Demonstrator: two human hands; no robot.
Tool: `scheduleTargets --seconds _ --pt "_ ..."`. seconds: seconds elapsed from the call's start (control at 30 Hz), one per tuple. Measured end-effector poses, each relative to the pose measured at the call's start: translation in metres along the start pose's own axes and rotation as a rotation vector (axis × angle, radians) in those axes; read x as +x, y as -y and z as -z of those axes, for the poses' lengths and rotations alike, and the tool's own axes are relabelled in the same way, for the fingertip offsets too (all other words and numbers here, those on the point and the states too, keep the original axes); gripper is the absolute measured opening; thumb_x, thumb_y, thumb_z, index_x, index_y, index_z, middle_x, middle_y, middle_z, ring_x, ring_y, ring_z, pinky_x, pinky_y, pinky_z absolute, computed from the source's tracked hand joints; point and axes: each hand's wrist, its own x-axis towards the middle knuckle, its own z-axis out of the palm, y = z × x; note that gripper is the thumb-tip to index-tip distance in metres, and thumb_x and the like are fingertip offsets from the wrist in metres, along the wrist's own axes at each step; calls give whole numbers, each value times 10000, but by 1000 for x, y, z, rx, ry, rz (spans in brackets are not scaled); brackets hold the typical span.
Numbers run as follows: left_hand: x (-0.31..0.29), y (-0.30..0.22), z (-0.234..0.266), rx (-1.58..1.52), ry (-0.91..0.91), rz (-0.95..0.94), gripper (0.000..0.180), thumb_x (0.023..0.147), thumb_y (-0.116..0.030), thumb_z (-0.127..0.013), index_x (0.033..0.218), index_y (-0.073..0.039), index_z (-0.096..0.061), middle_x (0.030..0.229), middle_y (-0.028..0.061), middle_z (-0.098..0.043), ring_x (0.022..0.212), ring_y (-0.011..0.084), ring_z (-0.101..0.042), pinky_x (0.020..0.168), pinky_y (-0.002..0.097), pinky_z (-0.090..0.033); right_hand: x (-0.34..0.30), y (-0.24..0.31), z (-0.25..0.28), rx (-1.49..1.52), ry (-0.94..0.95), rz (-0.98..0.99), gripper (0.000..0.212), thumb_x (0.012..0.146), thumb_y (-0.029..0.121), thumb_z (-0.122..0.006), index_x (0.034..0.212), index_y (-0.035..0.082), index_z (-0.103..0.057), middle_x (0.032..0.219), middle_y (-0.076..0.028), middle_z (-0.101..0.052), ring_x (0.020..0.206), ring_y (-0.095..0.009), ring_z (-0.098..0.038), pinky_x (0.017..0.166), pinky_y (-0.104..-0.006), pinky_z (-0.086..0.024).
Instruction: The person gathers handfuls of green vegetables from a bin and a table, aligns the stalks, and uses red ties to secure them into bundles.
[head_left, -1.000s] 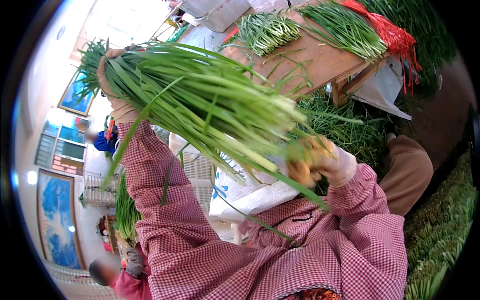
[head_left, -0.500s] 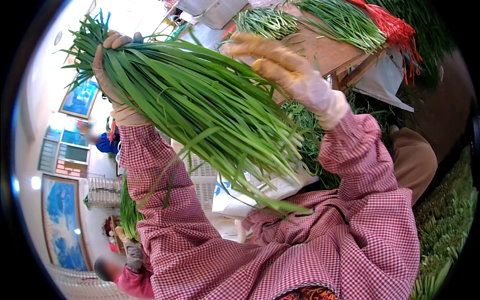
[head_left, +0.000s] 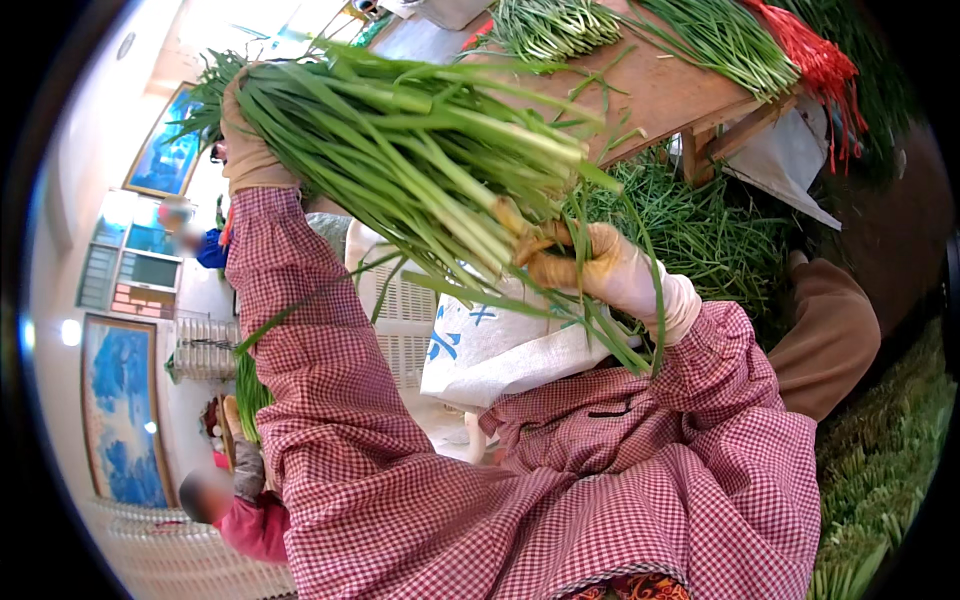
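Observation:
A thick bundle of green garlic chives (head_left: pixel 390 150) slants across the view, leafy ends at upper left and pale stem ends toward the middle. My left hand (head_left: pixel 254 145), in a tan glove, is closed round the leafy part; most of its fingers are hidden behind the leaves. At the stem ends my right hand (head_left: pixel 605 270), in a stained pale glove, has its fingers curled round a few stems. Loose blades dangle below and beside that hand.
A wooden table (head_left: pixel 665 95) at upper right carries more chives (head_left: pixel 555 28) and red plastic strips (head_left: pixel 815 70). Loose greens (head_left: pixel 700 225) lie beneath it. A white sack (head_left: pixel 510 345) sits before me. Another person (head_left: pixel 250 510) is at lower left. Cut chives (head_left: pixel 890 470) cover the lower right.
My right hand has come down from above the bundle to its stem ends and closed on some stems. The bundle has tilted, its stem ends now higher.

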Motion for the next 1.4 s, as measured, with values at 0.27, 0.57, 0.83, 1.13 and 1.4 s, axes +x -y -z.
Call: scheduleTargets --seconds 0.27,0.57,0.83,1.13,1.4 --pt "4 -16 52 293 -369 1 233 858 -84 -471 1062 27 -481 957 98 -601 821 196 -599 721 265 -518 -74 -116 84 -1212 9 -688 326 880 258 -414 1076 41 -557 955 -129 -616 806 -266 -606 705 -357 -475" --pt "2 -105 -34 411 -152 -332 212 856 -199 -485 989 -53 -561 880 79 -605 827 188 -584 770 302 -474 43 64 109 -122 -545 753 509 891 432 -415 1228 51 -434 1115 -120 -538 952 -160 -537 763 -240 -446" --pt "18 -146 -111 109 16 -523 272 860 -172 -469 1108 -59 -482 1010 72 -562 906 148 -552 846 269 -441 41 20 72 615 -109 240 584 872 510 -384 1264 77 -397 1182 -191 -481 957 -201 -540 627 -264 -510" --pt "22 -49 -69 -555 -60 18 277 867 -219 -455 1067 -34 -505 977 87 -586 879 188 -575 794 294 -476 -52 -28 25 471 56 30 594 865 521 -390 1268 85 -385 1183 -238 -462 872 -209 -562 561 -243 -512" --pt "6 -12 -39 -590 -284 144 309 874 -270 -426 1016 -18 -535 939 96 -606 842 222 -594 744 321 -506 -7 -9 -3 763 287 -180 448 890 394 -441 1128 14 -449 695 -58 -507 492 -46 -431 384 -130 -307"
